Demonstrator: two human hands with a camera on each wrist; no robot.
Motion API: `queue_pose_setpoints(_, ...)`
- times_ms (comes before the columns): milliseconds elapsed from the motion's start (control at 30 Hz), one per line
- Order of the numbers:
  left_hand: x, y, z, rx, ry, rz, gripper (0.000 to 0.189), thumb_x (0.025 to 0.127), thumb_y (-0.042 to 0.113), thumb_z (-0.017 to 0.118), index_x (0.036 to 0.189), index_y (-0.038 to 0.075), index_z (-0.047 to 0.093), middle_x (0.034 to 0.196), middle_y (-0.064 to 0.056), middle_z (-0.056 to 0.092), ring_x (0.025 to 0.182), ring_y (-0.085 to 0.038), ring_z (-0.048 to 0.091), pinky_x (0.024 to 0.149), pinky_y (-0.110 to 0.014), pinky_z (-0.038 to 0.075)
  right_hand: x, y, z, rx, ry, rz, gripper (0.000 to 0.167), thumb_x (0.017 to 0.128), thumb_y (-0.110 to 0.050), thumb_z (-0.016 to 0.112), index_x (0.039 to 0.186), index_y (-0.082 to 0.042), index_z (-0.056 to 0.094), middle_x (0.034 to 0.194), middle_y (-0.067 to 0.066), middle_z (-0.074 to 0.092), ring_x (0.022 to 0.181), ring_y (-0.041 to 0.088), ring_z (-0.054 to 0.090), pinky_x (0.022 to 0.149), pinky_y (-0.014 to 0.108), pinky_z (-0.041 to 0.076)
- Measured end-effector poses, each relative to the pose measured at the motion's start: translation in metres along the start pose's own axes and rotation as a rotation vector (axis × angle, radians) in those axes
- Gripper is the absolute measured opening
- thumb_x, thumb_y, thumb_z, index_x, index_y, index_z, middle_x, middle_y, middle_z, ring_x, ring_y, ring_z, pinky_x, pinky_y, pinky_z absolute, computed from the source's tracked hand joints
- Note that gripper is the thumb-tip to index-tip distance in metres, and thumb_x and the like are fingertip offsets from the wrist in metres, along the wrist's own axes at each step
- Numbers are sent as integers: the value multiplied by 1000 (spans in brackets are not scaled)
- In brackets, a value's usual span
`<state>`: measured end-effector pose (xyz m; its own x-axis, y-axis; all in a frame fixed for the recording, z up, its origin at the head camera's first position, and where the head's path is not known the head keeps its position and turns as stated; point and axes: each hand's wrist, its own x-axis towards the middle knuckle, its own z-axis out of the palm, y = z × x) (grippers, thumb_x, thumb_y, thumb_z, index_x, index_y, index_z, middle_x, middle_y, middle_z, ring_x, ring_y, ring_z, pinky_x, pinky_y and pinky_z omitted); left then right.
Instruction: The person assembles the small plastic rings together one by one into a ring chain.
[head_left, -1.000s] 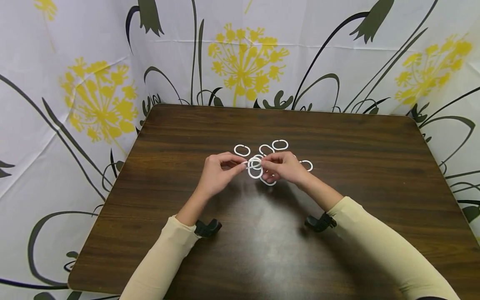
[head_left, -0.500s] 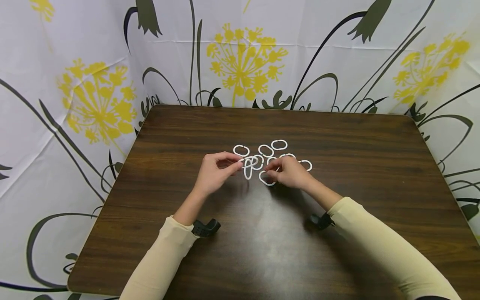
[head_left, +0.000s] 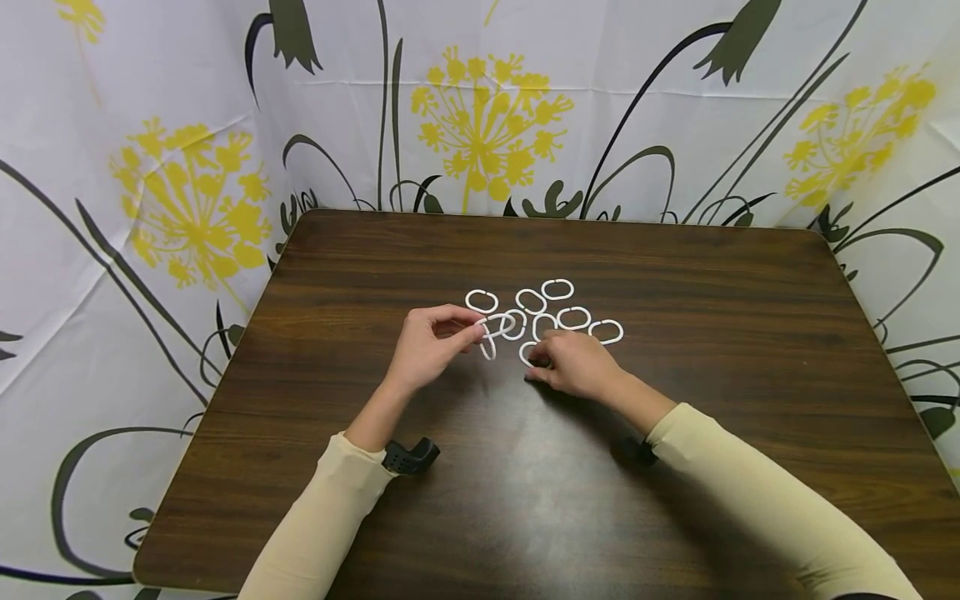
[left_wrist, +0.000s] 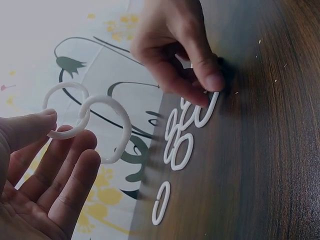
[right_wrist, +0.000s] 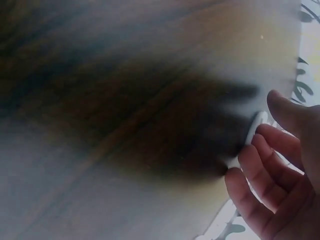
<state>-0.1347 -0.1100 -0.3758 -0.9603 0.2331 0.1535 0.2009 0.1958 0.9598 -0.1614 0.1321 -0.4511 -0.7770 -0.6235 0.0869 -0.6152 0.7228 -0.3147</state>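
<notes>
My left hand (head_left: pixel 427 350) pinches a white C-shaped plastic link (left_wrist: pixel 66 84) between thumb and fingers, raised above the table. A second white link (left_wrist: pixel 127 126) is hooked through it and hangs from it. Low over the tabletop, my right hand (head_left: pixel 581 364) reaches down at another white link (head_left: pixel 523 355) that lies flat. In the right wrist view, its fingers touch that link, while the thumb (right_wrist: pixel 281 107) stands a little apart from it. The right part of this link is hidden under the hand in the head view.
Several more loose white links lie beyond the hands on the dark wooden table (head_left: pixel 675 292), among them a far one (head_left: pixel 557 299) and one at the right (head_left: pixel 607 342). A white curtain (head_left: pixel 622 50) with a flower print hangs behind the table.
My right hand has let go of the joined links and moved right and down to a link on the table. My left hand stays in place, still holding the linked pair.
</notes>
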Motion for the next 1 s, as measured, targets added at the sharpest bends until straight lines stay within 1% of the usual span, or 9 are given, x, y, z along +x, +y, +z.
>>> queue_pose_setpoints(67,0,0,0,0,1,1,14,88,-3,70,99,-11,71,88,-25,69,68,-11,65,68,-55,55,-1,0,2,-29,23,-2,18,82,-36,79,89,-20,77,78,-5,57,70,15,60,58,37,49)
queue_pose_setpoints(133,0,0,-1,-5,0,5,15,88,-3,69,100,-12,70,88,-26,69,68,-11,65,68,-56,54,-2,1,4,-42,44,-8,15,82,-34,80,88,-21,78,77,-7,57,70,15,61,57,37,50)
queue_pose_setpoints(267,0,0,-2,5,-2,12,15,88,-3,70,100,-12,70,87,-25,69,68,-11,65,66,-51,55,-2,1,5,-40,67,-18,6,84,-28,78,86,-22,79,78,-8,58,73,15,64,58,37,51)
queue_pose_setpoints(333,-1,0,-2,7,-3,12,15,88,-3,70,100,-13,70,87,-26,69,68,-10,65,66,-51,56,-3,1,6,-37,73,-23,5,84,-25,78,86,-21,79,80,-8,59,75,15,65,60,37,52)
queue_pose_setpoints(500,-2,0,-2,1,2,8,16,88,-4,69,100,-14,69,87,-26,69,67,-9,65,68,-58,54,-3,-1,8,-58,86,-25,2,81,-19,77,82,-20,75,81,-6,59,71,15,63,59,35,52)
queue_pose_setpoints(600,-2,0,-3,4,3,8,16,88,-4,70,100,-14,69,88,-25,69,68,-9,65,68,-57,54,-4,-1,8,-52,74,0,5,80,-17,76,81,-22,74,81,-7,59,71,13,62,59,34,51)
queue_pose_setpoints(733,-2,0,-5,11,9,8,16,87,-3,70,100,-13,70,88,-24,70,68,-10,65,67,-51,56,-3,0,4,27,47,43,5,82,-16,74,80,-20,72,77,-10,60,67,10,58,58,33,49)
queue_pose_setpoints(867,-3,-1,-6,14,16,2,16,87,-3,70,100,-12,70,88,-23,70,68,-12,66,66,-49,57,0,1,-2,140,16,72,6,86,-16,71,80,-18,72,68,-11,60,61,7,55,56,31,47)
queue_pose_setpoints(1000,-4,-2,-5,8,19,-3,16,87,-2,71,100,-12,70,88,-24,70,68,-12,66,67,-51,56,1,2,-8,231,20,69,5,88,-14,69,89,-14,74,72,-10,64,65,6,57,61,30,49)
